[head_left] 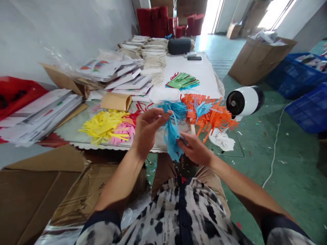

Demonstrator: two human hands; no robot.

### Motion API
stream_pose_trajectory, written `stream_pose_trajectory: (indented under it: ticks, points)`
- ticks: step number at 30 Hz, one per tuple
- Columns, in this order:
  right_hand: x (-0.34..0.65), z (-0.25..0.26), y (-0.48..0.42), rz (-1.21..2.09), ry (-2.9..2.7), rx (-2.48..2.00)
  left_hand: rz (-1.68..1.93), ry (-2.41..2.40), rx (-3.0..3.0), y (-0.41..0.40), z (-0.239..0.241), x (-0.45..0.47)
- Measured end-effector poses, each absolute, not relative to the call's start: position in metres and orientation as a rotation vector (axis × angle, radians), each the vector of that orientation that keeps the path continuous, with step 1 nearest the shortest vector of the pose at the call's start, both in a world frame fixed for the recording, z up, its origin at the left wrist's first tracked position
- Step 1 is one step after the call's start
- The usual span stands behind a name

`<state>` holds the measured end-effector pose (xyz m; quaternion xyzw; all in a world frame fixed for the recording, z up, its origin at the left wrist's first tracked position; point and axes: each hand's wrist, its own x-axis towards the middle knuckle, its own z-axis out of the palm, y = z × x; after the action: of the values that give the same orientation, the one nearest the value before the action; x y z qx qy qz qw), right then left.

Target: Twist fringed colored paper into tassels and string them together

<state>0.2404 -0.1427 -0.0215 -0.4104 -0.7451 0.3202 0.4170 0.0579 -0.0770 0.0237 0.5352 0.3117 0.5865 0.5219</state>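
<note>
A blue paper tassel hangs between my two hands, just over the near edge of the table. My left hand pinches its top end, where the strips form a loop. Lower down on its right side, my right hand has its fingers closed on the strips. Behind it on the table lie more blue fringe and a pile of orange fringe with a light blue piece on top. To the left are yellow tassels, pink ones and some red strips.
Green fringe lies farther back, near a white tray. Stacks of paper packets line the left side. A white and black fan stands at the right edge. A cardboard box and blue crates are on the floor.
</note>
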Motion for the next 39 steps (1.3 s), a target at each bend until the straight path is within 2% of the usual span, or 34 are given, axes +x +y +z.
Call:
stream_pose_trajectory:
  ticks: [3,5,9,15,24,28,31,34,39]
  points:
    - [0.250,-0.046,-0.157,0.785,-2.054,-1.043,1.442,0.767,1.191,-0.062,0.025,0.043]
    - [0.261,-0.052,-0.163,0.609,-2.153,-1.129,1.437,0.812,1.255,-0.061,0.025,0.034]
    - [0.272,-0.027,-0.161,0.319,-1.938,-1.321,1.276,0.835,1.550,-0.078,0.020,0.035]
    - [0.248,0.020,-0.144,0.369,-1.685,-1.132,1.114,0.748,1.739,-0.101,0.011,0.056]
    - [0.227,0.005,-0.119,0.364,-1.663,-1.111,1.198,0.912,1.339,-0.103,-0.017,0.054]
    - [0.236,0.004,-0.049,0.497,-1.778,-1.153,1.213,0.933,1.122,-0.089,-0.036,0.043]
    - [0.244,-0.003,0.033,0.245,-1.893,-1.449,1.183,0.969,1.106,-0.079,-0.048,0.031]
    - [0.247,-0.016,0.109,0.063,-2.026,-1.843,1.112,1.030,1.300,-0.074,-0.054,0.019]
    - [0.237,-0.043,0.177,0.054,-2.063,-1.981,1.096,1.078,1.811,-0.074,-0.053,0.002]
